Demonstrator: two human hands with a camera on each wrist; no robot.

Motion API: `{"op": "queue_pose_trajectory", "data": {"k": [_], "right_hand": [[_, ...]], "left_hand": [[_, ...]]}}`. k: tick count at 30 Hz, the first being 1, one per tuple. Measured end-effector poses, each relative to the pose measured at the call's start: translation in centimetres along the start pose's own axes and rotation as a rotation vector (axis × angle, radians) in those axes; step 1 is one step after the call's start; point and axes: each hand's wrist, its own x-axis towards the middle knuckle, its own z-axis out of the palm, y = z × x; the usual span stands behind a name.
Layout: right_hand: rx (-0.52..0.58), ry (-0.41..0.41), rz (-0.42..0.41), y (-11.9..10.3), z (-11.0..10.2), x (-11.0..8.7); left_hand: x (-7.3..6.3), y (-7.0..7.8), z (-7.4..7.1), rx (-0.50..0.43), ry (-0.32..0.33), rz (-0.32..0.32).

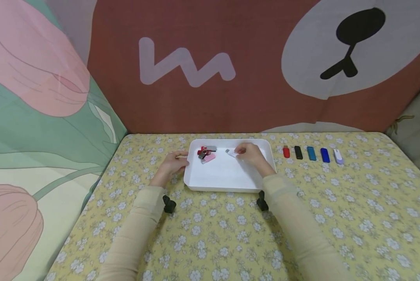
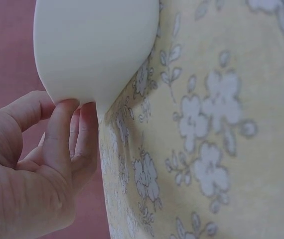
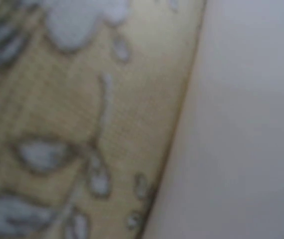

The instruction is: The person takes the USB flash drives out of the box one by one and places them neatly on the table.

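Observation:
A white USB stick (image 1: 232, 153) with a bare metal plug lies in the grip of my right hand (image 1: 251, 154), pinched between thumb and fingertips over the right half of a white tray (image 1: 227, 175). My left hand (image 1: 172, 162) holds the tray's left side; in the left wrist view its fingers (image 2: 57, 134) bend against the tray wall. Left in the tray is a small pile of USB sticks: a pink one (image 1: 208, 158), red ones and silver and dark ones overlapping. The right wrist view shows only blurred tray side and cloth, with the hand out of sight.
Right of the tray, USB sticks stand in a row on the flowered cloth (image 1: 224, 230): red (image 1: 286, 152), black (image 1: 298, 152), teal (image 1: 311, 153), blue (image 1: 324, 155) and white-and-purple (image 1: 338, 156). A patterned fabric wall (image 1: 195, 105) rises behind the table.

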Motion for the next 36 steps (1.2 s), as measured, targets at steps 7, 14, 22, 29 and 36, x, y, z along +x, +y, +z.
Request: {"op": "queue_pose_trajectory", "data": {"k": [7, 14, 22, 29, 36], "right_hand": [[0.026, -0.002, 0.009, -0.13, 0.11, -0.13], [0.009, 0.000, -0.007, -0.06, 0.17, -0.10], [0.031, -0.001, -0.031, -0.19, 0.22, -0.08], [0.034, -0.015, -0.025, -0.18, 0.08, -0.05], [0.030, -0.036, 0.017, -0.29, 0.13, -0.02]], "left_hand": [[-0.01, -0.05, 0.03, -0.007, -0.010, 0.011], [0.08, -0.06, 0.03, -0.012, -0.014, 0.011], [-0.02, 0.03, -0.11, -0.015, -0.021, -0.007], [0.18, 0.12, -0.06, -0.016, -0.016, -0.005], [0.27, 0.05, -0.08, -0.018, -0.023, -0.003]]}}
